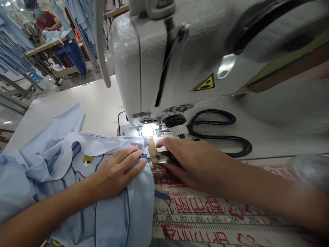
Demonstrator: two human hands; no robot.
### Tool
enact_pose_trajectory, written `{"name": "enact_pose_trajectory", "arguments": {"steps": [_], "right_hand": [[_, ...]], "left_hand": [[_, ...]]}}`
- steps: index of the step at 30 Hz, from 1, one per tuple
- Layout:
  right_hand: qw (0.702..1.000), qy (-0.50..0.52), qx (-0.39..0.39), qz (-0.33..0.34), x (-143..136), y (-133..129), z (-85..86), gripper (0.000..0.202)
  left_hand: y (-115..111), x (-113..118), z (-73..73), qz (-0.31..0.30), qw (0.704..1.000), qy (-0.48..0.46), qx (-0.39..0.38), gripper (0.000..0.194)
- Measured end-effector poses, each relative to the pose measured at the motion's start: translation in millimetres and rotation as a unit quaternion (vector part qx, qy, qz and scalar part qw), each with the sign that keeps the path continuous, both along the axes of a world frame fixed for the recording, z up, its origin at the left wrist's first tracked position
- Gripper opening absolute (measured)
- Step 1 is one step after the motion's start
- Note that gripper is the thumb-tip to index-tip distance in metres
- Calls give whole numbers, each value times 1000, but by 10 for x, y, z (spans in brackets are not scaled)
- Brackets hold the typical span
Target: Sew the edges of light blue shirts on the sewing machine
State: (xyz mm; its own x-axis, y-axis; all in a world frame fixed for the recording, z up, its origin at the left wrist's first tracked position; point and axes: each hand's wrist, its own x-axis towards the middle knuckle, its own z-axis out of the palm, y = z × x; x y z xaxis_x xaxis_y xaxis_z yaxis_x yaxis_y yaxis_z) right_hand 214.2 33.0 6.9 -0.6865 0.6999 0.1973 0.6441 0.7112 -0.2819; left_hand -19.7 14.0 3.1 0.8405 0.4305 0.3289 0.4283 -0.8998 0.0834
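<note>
A light blue garment [140, 209] with dark blue piping and a printed yellow-and-white motif lies on the sewing table. My left hand [117, 171] rests flat on it with fingers stretched, pressing the cloth close to its right edge. Just right of that edge, my right hand [185, 161] is closed around small thread snips [164, 158]. Their metal blades point left toward the cloth, while the handle is mostly hidden in my palm. The sewing machine [154, 61] stands directly beyond both hands, its needle area lit above the cloth's top edge.
Black-handled scissors [218, 137] lie behind my right hand, beside the machine. A printed ruler strip [205, 219] runs along the table's front edge under clear covering. Farther off, a person [48, 20] sits at another table among hanging blue garments [82, 20].
</note>
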Motion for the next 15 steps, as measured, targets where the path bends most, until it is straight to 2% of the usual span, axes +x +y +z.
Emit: {"name": "enact_pose_trajectory", "arguments": {"steps": [3,9,15], "right_hand": [[997,47,-6,59,16,13,-4,31],[988,-89,124,35,45,-15,-91,41],[977,-112,171,59,22,-57,-116,42]], "left_hand": [[5,-11,-17,10,1000,4,-7,25],[20,-21,-32,17,1000,1,-17,29],[23,-29,-46,18,999,-1,-29,28]]}}
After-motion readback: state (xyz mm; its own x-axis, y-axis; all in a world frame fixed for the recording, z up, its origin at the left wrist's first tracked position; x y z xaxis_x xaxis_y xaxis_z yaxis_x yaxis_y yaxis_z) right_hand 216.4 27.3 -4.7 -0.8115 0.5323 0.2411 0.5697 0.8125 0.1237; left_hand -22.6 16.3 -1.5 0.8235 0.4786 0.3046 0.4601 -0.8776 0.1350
